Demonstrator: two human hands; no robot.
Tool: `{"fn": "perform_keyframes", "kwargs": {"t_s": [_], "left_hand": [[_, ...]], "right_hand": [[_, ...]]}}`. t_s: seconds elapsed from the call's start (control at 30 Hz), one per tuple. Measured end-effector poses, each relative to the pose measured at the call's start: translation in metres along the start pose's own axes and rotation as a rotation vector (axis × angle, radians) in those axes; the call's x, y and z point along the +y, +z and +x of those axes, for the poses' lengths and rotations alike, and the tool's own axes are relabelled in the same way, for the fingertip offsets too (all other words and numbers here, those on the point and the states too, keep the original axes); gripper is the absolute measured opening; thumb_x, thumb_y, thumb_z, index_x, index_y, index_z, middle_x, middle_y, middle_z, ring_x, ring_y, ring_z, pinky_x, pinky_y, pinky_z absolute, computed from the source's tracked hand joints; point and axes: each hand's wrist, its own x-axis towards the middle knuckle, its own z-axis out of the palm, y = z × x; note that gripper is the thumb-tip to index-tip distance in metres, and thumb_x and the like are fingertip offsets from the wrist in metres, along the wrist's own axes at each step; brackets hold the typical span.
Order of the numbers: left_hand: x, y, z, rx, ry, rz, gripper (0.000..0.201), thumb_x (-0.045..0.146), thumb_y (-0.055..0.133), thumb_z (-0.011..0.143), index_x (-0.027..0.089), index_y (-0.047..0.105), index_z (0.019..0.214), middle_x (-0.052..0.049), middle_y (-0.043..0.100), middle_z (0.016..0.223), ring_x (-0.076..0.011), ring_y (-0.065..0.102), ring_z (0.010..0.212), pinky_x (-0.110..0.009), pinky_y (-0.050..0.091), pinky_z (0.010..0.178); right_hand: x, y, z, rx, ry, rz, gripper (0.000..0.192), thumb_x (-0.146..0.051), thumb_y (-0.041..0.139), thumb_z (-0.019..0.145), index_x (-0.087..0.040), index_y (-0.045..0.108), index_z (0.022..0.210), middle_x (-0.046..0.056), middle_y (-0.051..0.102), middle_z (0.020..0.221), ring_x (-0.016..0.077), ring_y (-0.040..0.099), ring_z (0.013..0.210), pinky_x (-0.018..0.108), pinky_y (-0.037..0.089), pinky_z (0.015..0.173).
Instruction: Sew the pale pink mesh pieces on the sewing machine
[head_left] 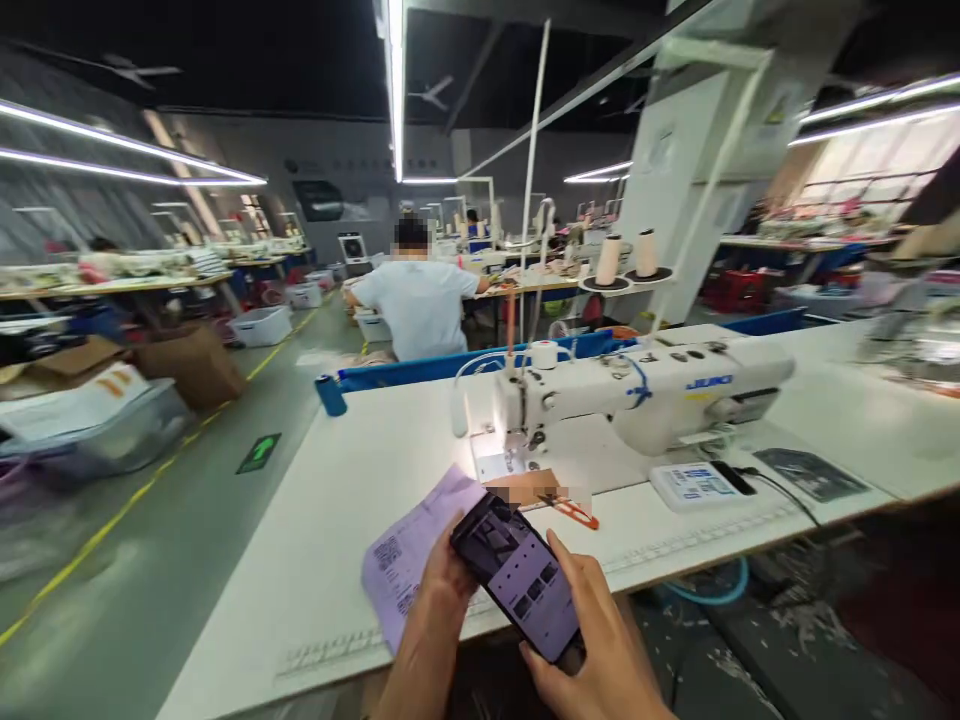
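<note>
Near the front edge of the desk (315, 560), just in front of the sewing machine (622, 400), I have a phone (517, 575) held up in both hands. My left hand (435, 600) cups it from the left side, fingers wrapped behind the case, and the same hand seems to pin a lilac sheet of paper (409, 555) that lies on the desk and pokes out toward the machine. My right hand (600, 640) grips the phone's lower right corner, with the thumb resting on the lit screen.

As I judge it, work at the sewing machine has not started: no cloth lies under its needle that I can see, and the orange-handled scissors (574, 512) lie untouched on the desk just in front of the machine. Both hands are taken up with the phone. Beyond the machine, a person in a light shirt (420, 300) sits facing away at another desk.
</note>
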Motion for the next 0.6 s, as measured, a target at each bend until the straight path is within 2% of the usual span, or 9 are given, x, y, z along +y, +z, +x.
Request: {"fn": "perform_keyframes", "kwargs": {"t_s": [0.07,0.17,0.3,0.4,0.47,0.53,0.57,0.6], "left_hand": [[-0.002,0.013,0.003,0.052,-0.121,-0.262,0.062,0.064,0.05,0.099,0.025,0.058,0.147,-0.013,0.058,0.152,-0.0339,0.045,0.148,-0.054,0.03,0.126],[0.004,0.018,0.006,0.091,-0.244,-0.48,0.063,0.064,0.041,0.103,0.019,0.061,0.143,-0.015,0.067,0.14,-0.0336,0.053,0.142,-0.056,0.031,0.125],[0.009,0.018,0.007,0.111,-0.319,-0.514,0.061,0.061,0.043,0.104,0.013,0.067,0.133,-0.017,0.075,0.123,-0.034,0.062,0.131,-0.054,0.037,0.121],[0.01,0.021,0.011,0.055,-0.358,-0.411,0.068,0.067,0.043,0.101,0.011,0.068,0.13,-0.018,0.076,0.117,-0.036,0.066,0.124,-0.057,0.042,0.116],[0.018,0.013,0.012,0.018,-0.324,-0.164,0.073,0.071,0.039,0.1,0.012,0.067,0.13,-0.019,0.075,0.121,-0.0363,0.066,0.122,-0.057,0.047,0.111],[0.035,-0.014,0.012,0.057,-0.183,0.31,0.07,0.07,0.039,0.099,0.014,0.068,0.129,-0.018,0.073,0.127,-0.0349,0.067,0.121,-0.054,0.051,0.107],[0.046,-0.034,0.011,0.136,-0.037,0.642,0.061,0.066,0.045,0.099,0.018,0.068,0.129,-0.015,0.072,0.129,-0.0328,0.067,0.12,-0.05,0.054,0.104],[0.055,-0.057,0.01,0.32,0.161,1.015,0.058,0.063,0.049,0.098,0.021,0.065,0.135,-0.013,0.07,0.134,-0.0313,0.066,0.122,-0.048,0.054,0.104]], "right_hand": [[0.001,0.019,-0.006,-0.08,0.054,0.11,0.11,-0.021,0.077,0.078,-0.033,0.013,0.166,0.015,0.046,0.143,0.0388,0.048,0.136,0.054,0.044,0.113],[-0.003,0.029,-0.009,-0.179,0.086,0.3,0.107,-0.033,0.081,0.079,-0.03,0.018,0.165,0.016,0.044,0.15,0.0398,0.044,0.142,0.056,0.038,0.118],[-0.021,0.021,-0.006,-0.257,0.124,0.581,0.086,-0.054,0.068,0.091,-0.029,0.026,0.163,0.013,0.036,0.163,0.0368,0.033,0.152,0.053,0.029,0.124],[-0.031,0.014,-0.002,-0.332,0.199,0.757,0.083,-0.057,0.068,0.093,-0.031,0.028,0.161,0.011,0.035,0.165,0.0334,0.032,0.153,0.049,0.028,0.125],[-0.032,0.013,-0.001,-0.354,0.277,0.821,0.081,-0.055,0.071,0.091,-0.03,0.032,0.158,0.012,0.04,0.162,0.0326,0.038,0.15,0.048,0.032,0.123],[-0.03,0.013,-0.001,-0.355,0.366,0.874,0.077,-0.053,0.073,0.091,-0.03,0.035,0.154,0.012,0.047,0.157,0.0319,0.045,0.145,0.047,0.038,0.118],[-0.028,0.013,-0.001,-0.356,0.396,0.9,0.076,-0.053,0.073,0.091,-0.03,0.036,0.153,0.012,0.049,0.155,0.0313,0.047,0.143,0.046,0.04,0.116],[-0.026,0.013,-0.001,-0.359,0.411,0.921,0.074,-0.053,0.073,0.091,-0.031,0.036,0.152,0.011,0.051,0.153,0.0304,0.048,0.141,0.045,0.042,0.115]]}}
